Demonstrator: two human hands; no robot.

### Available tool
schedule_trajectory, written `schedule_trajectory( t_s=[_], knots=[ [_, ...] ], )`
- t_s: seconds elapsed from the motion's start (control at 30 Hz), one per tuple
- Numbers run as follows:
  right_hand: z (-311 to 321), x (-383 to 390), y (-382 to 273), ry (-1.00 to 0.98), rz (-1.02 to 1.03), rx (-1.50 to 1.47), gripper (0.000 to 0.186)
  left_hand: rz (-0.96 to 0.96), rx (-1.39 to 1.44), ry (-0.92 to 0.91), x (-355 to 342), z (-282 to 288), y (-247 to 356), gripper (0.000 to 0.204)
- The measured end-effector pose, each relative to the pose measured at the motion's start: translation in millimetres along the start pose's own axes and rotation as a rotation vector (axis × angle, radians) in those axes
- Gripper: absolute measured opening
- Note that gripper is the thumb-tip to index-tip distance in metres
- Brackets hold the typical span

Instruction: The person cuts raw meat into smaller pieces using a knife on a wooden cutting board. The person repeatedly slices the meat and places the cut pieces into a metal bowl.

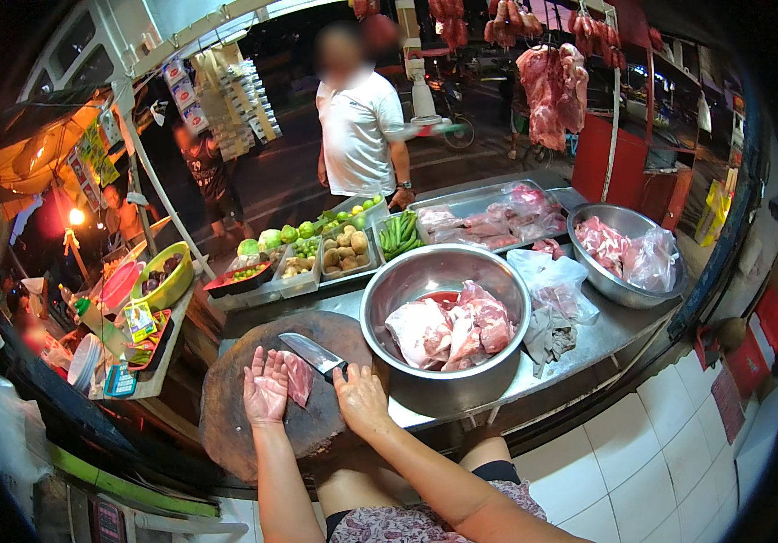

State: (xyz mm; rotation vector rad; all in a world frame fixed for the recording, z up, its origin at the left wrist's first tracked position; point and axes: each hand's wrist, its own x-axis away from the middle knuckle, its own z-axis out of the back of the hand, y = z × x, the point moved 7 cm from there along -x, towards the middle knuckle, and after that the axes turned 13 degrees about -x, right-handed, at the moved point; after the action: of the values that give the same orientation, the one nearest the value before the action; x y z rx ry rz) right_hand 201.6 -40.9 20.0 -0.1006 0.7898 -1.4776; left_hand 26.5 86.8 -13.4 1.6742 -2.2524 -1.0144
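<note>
My right hand (pixel 360 396) grips a knife (pixel 310 350) by its dark handle. The broad blade points left over a round wooden chopping block (pixel 229 398). On the block lies a small piece of raw meat (pixel 297 378), just below the blade. Beside that meat, my left hand (pixel 266 389) is turned palm up with its fingers stretched out, holding nothing. A large steel bowl (pixel 381 339) to the right of the block contains big chunks of raw meat (pixel 475 326).
Behind the bowl are a metal tray of meat (pixel 488 220), green chillies (pixel 399 233) and potatoes (pixel 345 251). A second steel bowl (pixel 590 265), a plastic bag (pixel 556 282) and a grey cloth (pixel 549 337) are at right. Meat hangs (pixel 552 95) above. A person in a white shirt (pixel 362 127) stands across the counter.
</note>
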Motion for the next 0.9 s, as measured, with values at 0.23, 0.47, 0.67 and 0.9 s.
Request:
schedule_trajectory(
  t_s=[0.23, 0.47, 0.67, 0.9],
  knots=[
    [-11, -18, -9, 0.023, 0.084, 0.016, 0.019, -0.002, 0.012, -0.011, 0, -6, 0, 0.051],
    [-10, -17, -10, 0.068, 0.135, -0.061, 0.013, 0.008, -0.017, 0.083, 5, 18, -2, 0.036],
    [-8, -19, -12, 0.041, 0.13, -0.062, 0.013, -0.146, -0.178, 0.463, 15, 45, 7, 0.021],
    [-10, -16, -12, 0.023, 0.154, -0.027, 0.03, -0.488, -1.767, 0.48, 9, -19, 7, 0.064]
  ],
)
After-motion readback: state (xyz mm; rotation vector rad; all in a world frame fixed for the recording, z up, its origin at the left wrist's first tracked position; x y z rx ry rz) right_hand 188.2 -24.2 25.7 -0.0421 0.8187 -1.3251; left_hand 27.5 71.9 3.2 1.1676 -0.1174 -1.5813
